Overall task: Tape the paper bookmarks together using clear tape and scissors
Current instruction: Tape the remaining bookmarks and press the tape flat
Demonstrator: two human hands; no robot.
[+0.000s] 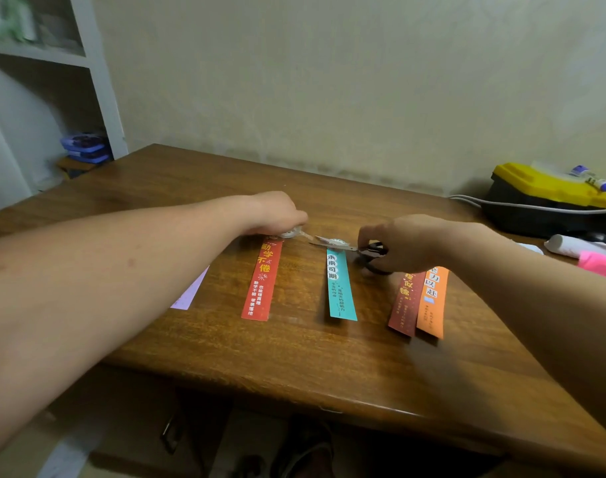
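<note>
Several paper bookmarks lie in a row on the wooden table [294,350]: a lilac one [191,291] partly under my left arm, a red one [262,281], a teal one [341,288], a dark red one [405,305] and an orange one [432,301] side by side. My left hand [277,212] grips a roll of clear tape [291,232] above the red bookmark's top, with a strip pulled out to the right. My right hand [408,243] holds black-handled scissors [343,246], whose blades meet the tape strip over the teal bookmark's top.
A yellow and black toolbox [550,198] with a small bottle on it stands at the back right, with a white cable [522,205] in front. A white roll [570,246] and a pink object [601,263] lie at the right edge. A white shelf [88,63] stands at the left.
</note>
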